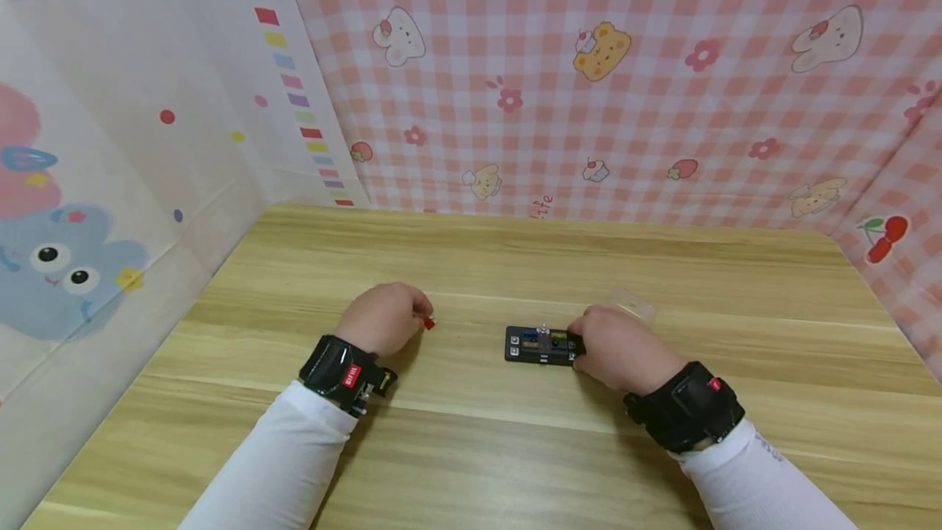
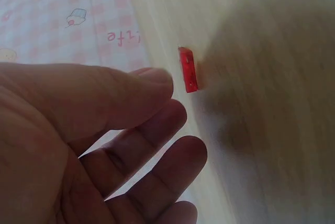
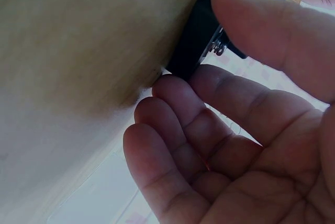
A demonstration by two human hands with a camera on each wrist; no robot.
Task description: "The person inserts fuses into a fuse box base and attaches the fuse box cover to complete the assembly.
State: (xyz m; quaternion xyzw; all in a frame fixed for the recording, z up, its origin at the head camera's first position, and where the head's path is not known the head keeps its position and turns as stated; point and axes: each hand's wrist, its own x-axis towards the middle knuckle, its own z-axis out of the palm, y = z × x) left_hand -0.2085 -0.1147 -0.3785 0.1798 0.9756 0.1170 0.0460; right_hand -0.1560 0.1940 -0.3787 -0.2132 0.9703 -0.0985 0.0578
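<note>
White sleeves (image 1: 275, 464) lie nearest, each ending at a black wrist strap (image 1: 688, 411) on your arms. Beyond them, your right hand (image 1: 625, 346) pinches the right end of a black block (image 1: 540, 344) between thumb and forefinger, with the other fingers curved loosely below. The block sits right of centre on the table (image 1: 471, 464), carrying small coloured and metal parts. Your left hand (image 1: 383, 317) has its fingers gently bent, thumb close to forefinger, right beside a small red piece (image 2: 189, 71) on the left. The left wrist view shows a sliver of space between thumb and piece, so that hand seems to have hold of nothing (whether another finger touches it, you cannot tell).

The step in hand looks like collecting the red piece while the block is steadied. The next move would call for a light fingertip pinch on that little piece, with your right hand keeping the block flat. Just past your right hand, on its far side, is a clear plastic piece (image 1: 634, 305).

As for writing, your left strap bears a red label (image 1: 352, 375) with pale letters too small to read surely. On the far pink checked cloth (image 1: 648, 121), "ife" is legible, probably "life".
</note>
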